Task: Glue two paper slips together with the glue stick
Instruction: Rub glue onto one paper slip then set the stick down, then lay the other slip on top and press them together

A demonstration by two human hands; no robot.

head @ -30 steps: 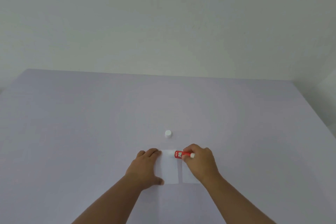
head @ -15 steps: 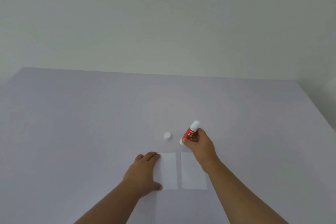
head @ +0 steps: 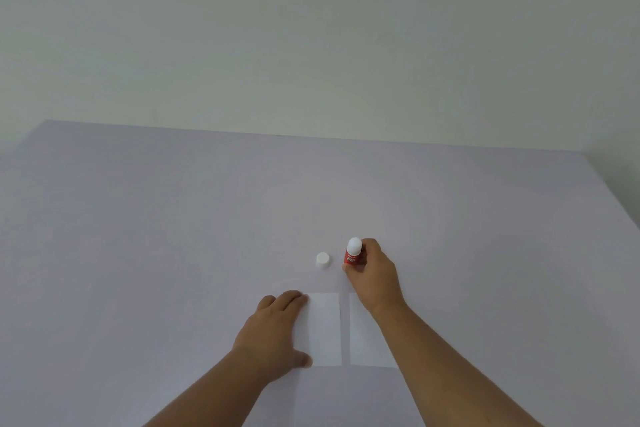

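Note:
Two white paper slips lie side by side on the pale purple table (head: pixel 173 218) with a narrow gap between them. My left hand (head: pixel 273 329) rests flat with its fingers spread on the left edge of the left slip (head: pixel 323 329). My right forearm partly covers the right slip (head: pixel 363 340). My right hand (head: pixel 374 274) grips the red glue stick (head: pixel 353 253), held nearly upright beyond the slips, its rounded white end up. The white cap (head: pixel 322 260) stands on the table just left of the stick.
A plain pale wall (head: pixel 311 45) rises behind the table's far edge. The table's right edge (head: pixel 613 191) runs diagonally at the right.
My right hand has carried the glue stick from over the slips away to the far side, beside the cap, and stood it nearly upright. My left hand stays on the left slip.

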